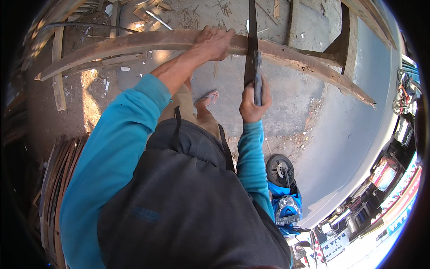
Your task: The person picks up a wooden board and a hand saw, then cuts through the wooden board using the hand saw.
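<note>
Two hands are working at a long curved wooden plank [134, 45] that is stretching across the upper part of the view, bowed by the lens. The left hand [216, 42] is pressing down flat on the plank's top, fingers spread and curling over the far edge; it is resting on the wood rather than gripping it. The right hand [253, 101] is closing in a full fist around the handle of a handsaw [251, 49], whose dark blade is running straight up, crossing the plank just beside the left hand and getting cut off by the upper edge. The teeth are too dark to make out, and the handle is mostly hiding inside the fist. Whether the blade is sitting in a cut is hard to tell.

Below, a dark apron-like garment [188, 210] is covering most of the person's body, hiding the legs; only one foot in a sandal [207, 99] is showing on the concrete ground [291, 98]. A blue scooter [283, 197] is standing at lower right, partly hidden behind the right sleeve. Stacked wood strips [58, 179] are fading into shadow at left.
</note>
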Action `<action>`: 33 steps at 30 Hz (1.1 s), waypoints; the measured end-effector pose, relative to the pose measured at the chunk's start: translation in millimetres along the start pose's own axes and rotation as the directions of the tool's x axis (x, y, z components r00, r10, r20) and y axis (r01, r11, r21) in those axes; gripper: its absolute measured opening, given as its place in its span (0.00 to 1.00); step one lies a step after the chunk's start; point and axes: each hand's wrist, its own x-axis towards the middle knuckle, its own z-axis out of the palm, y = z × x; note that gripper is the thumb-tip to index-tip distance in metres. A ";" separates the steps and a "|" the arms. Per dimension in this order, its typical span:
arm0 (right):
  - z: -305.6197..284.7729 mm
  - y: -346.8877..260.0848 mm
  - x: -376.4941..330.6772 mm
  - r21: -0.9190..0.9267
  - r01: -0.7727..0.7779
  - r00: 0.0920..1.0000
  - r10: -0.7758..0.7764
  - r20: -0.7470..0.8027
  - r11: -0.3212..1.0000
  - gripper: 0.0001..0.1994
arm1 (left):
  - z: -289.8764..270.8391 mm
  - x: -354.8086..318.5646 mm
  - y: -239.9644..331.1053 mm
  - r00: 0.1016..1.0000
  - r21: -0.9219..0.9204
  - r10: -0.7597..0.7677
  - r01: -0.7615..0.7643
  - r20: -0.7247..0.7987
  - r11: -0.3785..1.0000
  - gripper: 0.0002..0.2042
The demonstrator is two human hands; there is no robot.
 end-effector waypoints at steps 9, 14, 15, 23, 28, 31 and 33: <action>-6.0 -17.4 -2.6 -0.013 0.027 0.999 -0.027 0.022 1.000 0.22 | 7.7 5.5 -18.7 0.991 0.069 0.012 -0.003 -0.130 0.998 0.22; -86.1 -86.6 -108.9 -0.163 -0.242 0.962 0.258 0.089 0.957 0.25 | 20.7 1.8 -15.8 0.978 0.107 0.073 -0.053 -0.197 0.993 0.21; -76.8 -77.3 -100.5 -0.155 -0.245 0.961 0.261 0.091 0.957 0.25 | 19.3 2.2 -15.2 0.979 0.114 0.070 -0.048 -0.194 0.992 0.21; 20.7 22.4 14.0 0.129 -0.113 0.994 0.114 -0.002 0.985 0.20 | 28.1 1.3 -16.1 0.913 0.169 0.173 -0.117 -0.368 0.979 0.21; 22.7 15.1 26.0 0.085 0.045 0.993 -0.035 -0.116 0.995 0.21 | -0.3 19.5 -12.6 0.998 0.096 0.049 -0.052 0.028 0.994 0.27; 10.1 1.1 43.0 0.073 0.013 0.998 -0.008 -0.060 0.997 0.20 | -1.2 21.8 -7.1 0.992 0.089 0.120 -0.117 -0.027 0.989 0.30; -1.1 -15.4 47.3 0.019 -0.129 0.989 0.128 0.077 0.991 0.20 | 0.7 16.6 -6.6 0.994 0.084 0.094 -0.088 -0.062 0.993 0.30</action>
